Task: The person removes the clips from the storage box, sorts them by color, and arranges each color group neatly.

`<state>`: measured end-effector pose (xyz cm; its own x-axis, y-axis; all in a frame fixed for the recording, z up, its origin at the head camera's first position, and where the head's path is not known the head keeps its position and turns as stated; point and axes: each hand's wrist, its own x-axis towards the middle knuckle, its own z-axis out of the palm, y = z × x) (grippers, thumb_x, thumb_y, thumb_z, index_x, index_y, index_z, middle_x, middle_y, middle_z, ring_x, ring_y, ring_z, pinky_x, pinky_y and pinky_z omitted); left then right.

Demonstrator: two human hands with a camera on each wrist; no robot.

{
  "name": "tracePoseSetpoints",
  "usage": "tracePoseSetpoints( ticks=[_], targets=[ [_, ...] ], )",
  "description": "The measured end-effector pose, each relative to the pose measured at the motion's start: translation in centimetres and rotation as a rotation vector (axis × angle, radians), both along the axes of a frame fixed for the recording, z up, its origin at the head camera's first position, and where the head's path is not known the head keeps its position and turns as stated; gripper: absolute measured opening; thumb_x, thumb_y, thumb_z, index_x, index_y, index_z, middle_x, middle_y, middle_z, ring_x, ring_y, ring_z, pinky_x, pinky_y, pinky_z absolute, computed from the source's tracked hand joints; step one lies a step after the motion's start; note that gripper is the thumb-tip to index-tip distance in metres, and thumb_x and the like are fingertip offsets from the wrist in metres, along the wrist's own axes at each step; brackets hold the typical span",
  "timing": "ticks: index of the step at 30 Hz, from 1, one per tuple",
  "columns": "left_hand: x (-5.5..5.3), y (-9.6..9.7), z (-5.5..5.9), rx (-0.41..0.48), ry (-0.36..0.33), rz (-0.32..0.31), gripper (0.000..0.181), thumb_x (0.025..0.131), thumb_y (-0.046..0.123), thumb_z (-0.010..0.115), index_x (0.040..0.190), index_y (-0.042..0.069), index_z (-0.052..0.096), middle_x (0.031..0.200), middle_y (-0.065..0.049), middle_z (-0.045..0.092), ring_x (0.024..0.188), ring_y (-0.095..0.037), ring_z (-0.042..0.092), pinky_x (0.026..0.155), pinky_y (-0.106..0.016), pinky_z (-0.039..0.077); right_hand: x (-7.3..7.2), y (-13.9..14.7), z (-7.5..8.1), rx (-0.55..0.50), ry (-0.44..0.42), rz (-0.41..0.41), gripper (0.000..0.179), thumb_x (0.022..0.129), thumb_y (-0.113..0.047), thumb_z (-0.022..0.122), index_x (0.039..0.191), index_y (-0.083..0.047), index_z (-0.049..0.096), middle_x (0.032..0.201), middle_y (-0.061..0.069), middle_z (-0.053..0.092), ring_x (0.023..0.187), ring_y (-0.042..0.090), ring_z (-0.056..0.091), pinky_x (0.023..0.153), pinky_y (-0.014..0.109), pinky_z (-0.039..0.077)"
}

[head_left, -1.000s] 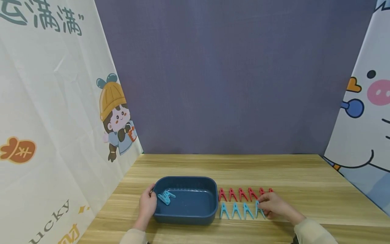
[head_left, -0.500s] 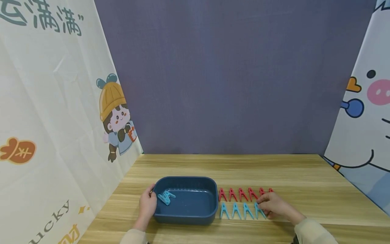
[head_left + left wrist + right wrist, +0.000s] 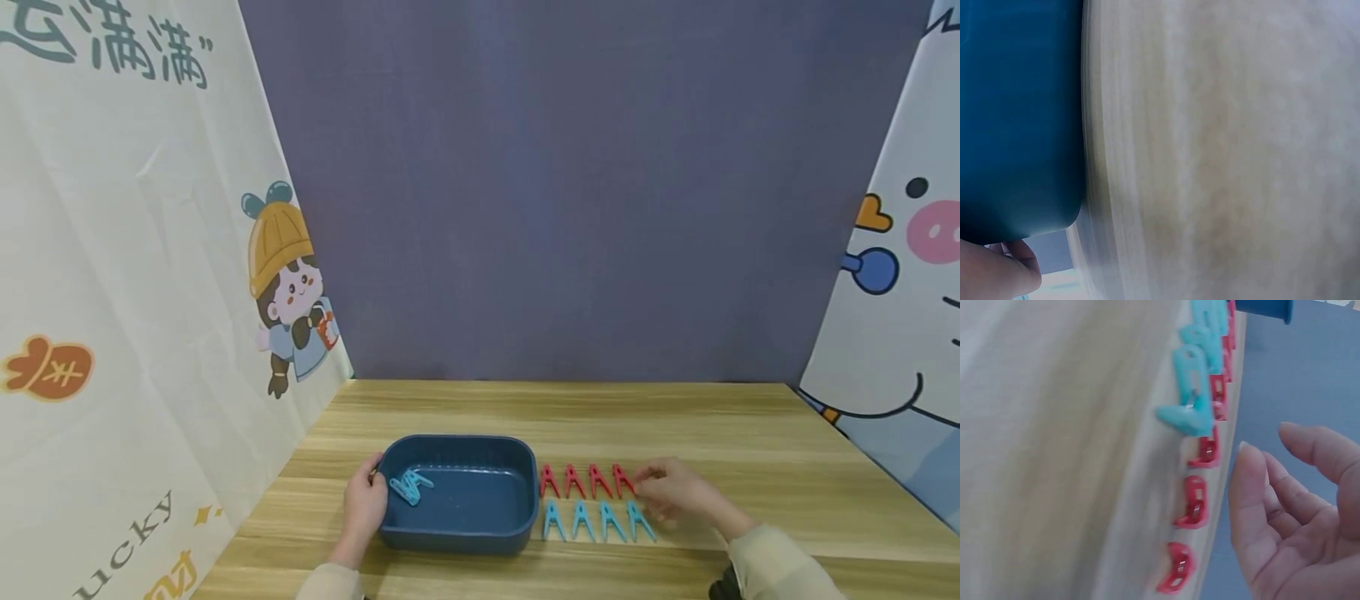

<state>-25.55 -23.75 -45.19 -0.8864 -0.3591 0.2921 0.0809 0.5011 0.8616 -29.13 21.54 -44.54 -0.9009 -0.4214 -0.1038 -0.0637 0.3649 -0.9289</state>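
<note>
My left hand (image 3: 366,502) grips the left side of a dark blue rectangular box (image 3: 457,545); its fingers also show against the box (image 3: 1019,125) in the left wrist view. Two light blue clothespins, apparently, lie at the box's left inside (image 3: 409,486). Right of the box stand two rows. Several red clothespins (image 3: 619,476) form the back row, and several light blue clothespins (image 3: 633,507) the front one. Just beyond the last light blue clothespin hovers my right hand (image 3: 682,493), fingers loosely bent with nothing between them. It hides the red row's right end in the head view, but red clothespins (image 3: 1196,501) show in the right wrist view.
The wooden table (image 3: 570,417) runs back to a dark purple-grey backdrop (image 3: 570,208). Printed cloth panels (image 3: 187,292) hang at the left and right sides. The box stands close against the left ends of both rows.
My right hand has let go of the rightmost light blue clothespin and lifted slightly up and back. That clothespin stays in the front row. The left hand and box have not visibly moved.
</note>
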Motion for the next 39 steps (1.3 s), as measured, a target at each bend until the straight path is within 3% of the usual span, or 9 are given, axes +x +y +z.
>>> tracePoseSetpoints(
  ticks=[6,13,17,20,25,30,35,39],
  targets=[
    [0.1,0.0,0.1,0.009,0.0,-0.007,0.039,0.09,-0.004,0.036,0.126,-0.013,0.046,0.12,-0.029,0.05,0.093,-0.032,0.051,0.077,-0.042,0.042,-0.6,-1.0,1.7,-0.004,0.025,0.038,0.041,0.092,-0.014,0.053,0.121,0.014,0.046,0.072,0.01,0.056,0.046,0.01,0.038,0.047,0.029,0.039],
    [0.2,0.2,0.4,0.017,0.009,-0.002,0.038,0.09,-0.005,0.036,0.126,-0.013,0.046,0.121,-0.029,0.05,0.094,-0.032,0.051,0.077,-0.042,0.043,-1.0,-2.9,3.2,-0.036,-0.001,0.057,0.041,0.093,-0.015,0.05,0.125,0.01,0.045,0.071,0.011,0.051,0.052,0.015,0.044,0.051,0.034,0.042],
    [0.2,0.3,0.4,0.017,0.018,0.0,0.038,0.09,-0.006,0.037,0.125,-0.014,0.046,0.12,-0.029,0.05,0.092,-0.032,0.052,0.076,-0.042,0.043,-1.2,-3.9,4.0,-0.04,-0.012,0.068,0.041,0.093,-0.018,0.051,0.125,0.007,0.047,0.086,0.012,0.058,0.054,0.018,0.049,0.051,0.035,0.041],
    [0.2,0.3,0.4,0.017,0.019,0.0,0.037,0.089,-0.006,0.037,0.125,-0.014,0.046,0.119,-0.029,0.051,0.092,-0.031,0.052,0.076,-0.042,0.043,-1.3,-4.6,4.5,-0.045,-0.013,0.081,0.044,0.092,-0.022,0.055,0.125,0.005,0.048,0.102,0.018,0.057,0.061,0.023,0.054,0.058,0.041,0.047],
    [0.1,0.3,0.3,0.015,0.02,0.008,0.037,0.089,-0.005,0.037,0.124,-0.014,0.047,0.119,-0.029,0.051,0.093,-0.033,0.052,0.078,-0.043,0.042,-1.5,-5.8,5.2,-0.107,-0.033,0.116,0.046,0.092,-0.022,0.056,0.126,0.006,0.046,0.107,0.015,0.053,0.076,0.028,0.055,0.066,0.042,0.049],
    [0.0,0.4,0.2,0.018,0.023,0.016,0.037,0.089,-0.005,0.037,0.123,-0.014,0.048,0.122,-0.03,0.049,0.1,-0.035,0.051,0.083,-0.046,0.041,-1.5,-7.1,5.7,-0.165,-0.049,0.127,0.043,0.091,-0.018,0.057,0.125,0.006,0.046,0.1,0.017,0.052,0.073,0.021,0.052,0.063,0.034,0.048],
    [0.0,0.4,0.3,0.028,0.022,0.016,0.037,0.089,-0.005,0.037,0.123,-0.014,0.048,0.122,-0.03,0.049,0.101,-0.035,0.05,0.084,-0.047,0.041,-1.7,-8.6,6.1,-0.16,-0.04,0.12,0.042,0.089,-0.019,0.059,0.123,0.004,0.05,0.099,0.014,0.054,0.076,0.021,0.055,0.066,0.036,0.049],
    [0.0,0.4,0.3,0.039,0.015,0.011,0.037,0.089,-0.005,0.036,0.124,-0.014,0.047,0.123,-0.03,0.048,0.101,-0.035,0.05,0.084,-0.047,0.041,-1.7,-9.8,6.4,-0.167,-0.033,0.159,0.04,0.09,-0.016,0.057,0.124,0.005,0.049,0.093,0.012,0.055,0.074,0.02,0.055,0.066,0.036,0.05]
  ],
)
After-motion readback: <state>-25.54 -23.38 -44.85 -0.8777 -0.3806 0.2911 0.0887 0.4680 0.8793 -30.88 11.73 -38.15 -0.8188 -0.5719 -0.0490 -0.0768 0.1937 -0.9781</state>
